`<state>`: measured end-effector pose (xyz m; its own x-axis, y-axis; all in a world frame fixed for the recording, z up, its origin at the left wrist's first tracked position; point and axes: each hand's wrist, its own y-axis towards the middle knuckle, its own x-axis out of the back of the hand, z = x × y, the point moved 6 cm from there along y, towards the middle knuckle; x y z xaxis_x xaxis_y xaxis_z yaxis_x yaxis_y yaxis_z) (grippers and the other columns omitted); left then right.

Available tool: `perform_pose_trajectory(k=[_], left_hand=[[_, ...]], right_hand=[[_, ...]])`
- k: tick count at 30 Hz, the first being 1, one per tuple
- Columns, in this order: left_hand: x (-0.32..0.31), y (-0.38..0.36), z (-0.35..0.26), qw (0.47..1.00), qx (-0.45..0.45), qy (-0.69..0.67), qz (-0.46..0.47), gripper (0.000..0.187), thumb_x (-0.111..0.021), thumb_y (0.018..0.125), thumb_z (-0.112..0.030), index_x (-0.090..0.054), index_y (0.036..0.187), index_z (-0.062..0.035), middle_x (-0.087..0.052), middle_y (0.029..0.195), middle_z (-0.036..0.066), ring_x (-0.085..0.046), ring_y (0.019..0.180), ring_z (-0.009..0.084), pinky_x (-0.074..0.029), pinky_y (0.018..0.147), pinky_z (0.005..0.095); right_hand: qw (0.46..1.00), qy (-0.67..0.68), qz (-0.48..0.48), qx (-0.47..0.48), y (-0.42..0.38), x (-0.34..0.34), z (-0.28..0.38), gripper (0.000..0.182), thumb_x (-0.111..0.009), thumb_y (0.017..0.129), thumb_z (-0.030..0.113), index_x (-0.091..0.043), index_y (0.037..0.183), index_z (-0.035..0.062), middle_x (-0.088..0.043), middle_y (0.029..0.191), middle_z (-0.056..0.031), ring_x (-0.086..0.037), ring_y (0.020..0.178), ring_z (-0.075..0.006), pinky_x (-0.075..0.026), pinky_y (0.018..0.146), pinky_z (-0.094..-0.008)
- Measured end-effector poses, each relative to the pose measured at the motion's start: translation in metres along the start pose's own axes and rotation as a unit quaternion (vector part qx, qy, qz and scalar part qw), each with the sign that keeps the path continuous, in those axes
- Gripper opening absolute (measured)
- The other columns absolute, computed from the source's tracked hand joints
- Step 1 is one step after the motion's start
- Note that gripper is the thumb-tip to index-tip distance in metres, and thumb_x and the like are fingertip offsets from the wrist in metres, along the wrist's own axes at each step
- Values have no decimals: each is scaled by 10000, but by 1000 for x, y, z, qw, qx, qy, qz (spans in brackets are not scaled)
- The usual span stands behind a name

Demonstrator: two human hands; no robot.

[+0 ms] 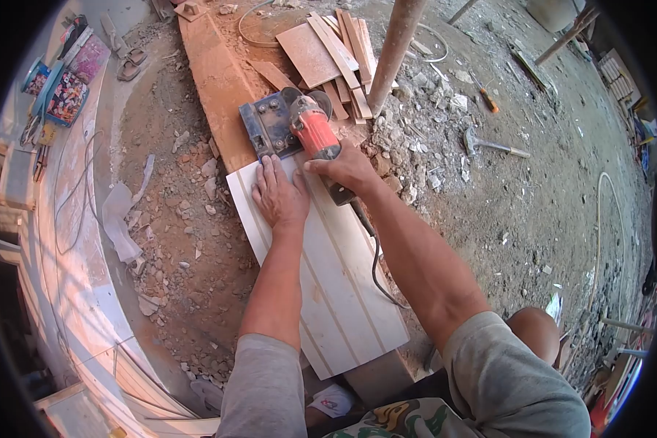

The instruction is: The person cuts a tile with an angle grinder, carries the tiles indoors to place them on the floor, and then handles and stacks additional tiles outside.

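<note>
My right hand [345,166] is wrapped around the body of a red angle grinder [315,131], whose disc end points away from me. The grinder rests against a blue metal jig [269,125] with bolts on its top plate. A long pale panel with brown stripes [332,281], tile-like in look, lies lengthwise toward me with its far end at the jig. Flat on that panel is my left hand [280,193], fingers stretched out and fingertips at the jig's near edge. A black cord [376,266] runs from the grinder along the panel's right side.
An orange-dusted plank [215,73] reaches away beneath the jig. Cut strips and panels [325,55] are piled beyond, beside a metal pole [396,55]. On the rubble to the right lie a hammer [495,145] and an orange-handled screwdriver [488,99]. Small bins [67,97] stand at left.
</note>
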<state>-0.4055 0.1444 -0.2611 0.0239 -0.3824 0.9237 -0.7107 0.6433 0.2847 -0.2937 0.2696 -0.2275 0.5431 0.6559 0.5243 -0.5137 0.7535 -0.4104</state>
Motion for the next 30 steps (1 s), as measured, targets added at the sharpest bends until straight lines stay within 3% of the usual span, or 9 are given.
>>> perform_pose_trajectory(k=[2,5,9,12,14,16,18,21,30], left_hand=[[0,1,-2,1000,3,11,19,591,-479,927,-394,-396,1412,-66,-356,1491,94,-308,1377,263,-223,1108,469],[2,-2,-4,999,-14,19,25,586,-467,935,-386,-384,1417,-64,-350,1494,96,-298,1385,259,-214,1114,468],[0,-12,-2,997,-20,30,61,623,-418,957,-422,-313,1446,-50,-274,1527,114,-237,1415,280,-163,1134,504],[14,-43,14,978,141,127,90,739,-389,946,-512,-220,1475,-24,-228,1530,184,-185,1427,333,-134,1126,568],[38,-77,17,966,225,85,92,832,-384,928,-567,-189,1463,40,-212,1513,254,-172,1423,373,-153,1131,540],[35,-109,55,968,239,35,71,894,-399,921,-581,-174,1434,115,-226,1469,332,-218,1388,425,-194,1128,484],[48,-132,51,961,256,-63,88,889,-434,914,-586,-289,1337,182,-371,1339,387,-401,1267,440,-320,1059,438],[60,-136,27,925,321,-144,145,892,-458,894,-615,-367,1278,184,-524,1191,341,-556,1090,380,-424,954,416],[45,-134,47,927,336,-128,102,868,-458,889,-627,-442,1165,196,-553,1100,348,-576,1010,404,-438,902,449]], right_hand=[[981,181,74,-2,4,-8,-16,838,-865,546,329,-468,1176,-54,-643,979,-175,-633,881,-235,-502,792,-360],[963,255,89,19,5,-11,-25,845,-855,526,319,-469,1174,-64,-635,1013,-194,-633,908,-253,-499,802,-355],[990,120,74,-25,-10,1,-17,872,-806,537,360,-443,1234,-18,-624,1121,-231,-622,1048,-339,-494,888,-370],[988,126,83,-41,-15,8,-16,811,-766,596,353,-431,1257,25,-623,1147,-218,-609,1093,-339,-484,925,-400],[985,131,100,-55,-21,10,-18,753,-755,635,311,-431,1262,47,-628,1151,-202,-611,1097,-325,-473,944,-413],[980,161,103,-55,-23,11,-22,754,-762,636,301,-429,1266,52,-629,1151,-200,-610,1100,-326,-468,951,-408],[976,186,100,-54,-22,14,-24,755,-769,638,290,-428,1270,57,-630,1152,-197,-608,1102,-326,-464,958,-403],[977,184,103,-29,-20,12,-25,747,-745,653,310,-409,1261,38,-622,1150,-206,-608,1088,-335,-475,933,-418],[975,193,93,-54,-19,13,-27,633,-723,709,217,-442,1226,-15,-622,1155,-209,-612,1103,-323,-472,949,-377]])
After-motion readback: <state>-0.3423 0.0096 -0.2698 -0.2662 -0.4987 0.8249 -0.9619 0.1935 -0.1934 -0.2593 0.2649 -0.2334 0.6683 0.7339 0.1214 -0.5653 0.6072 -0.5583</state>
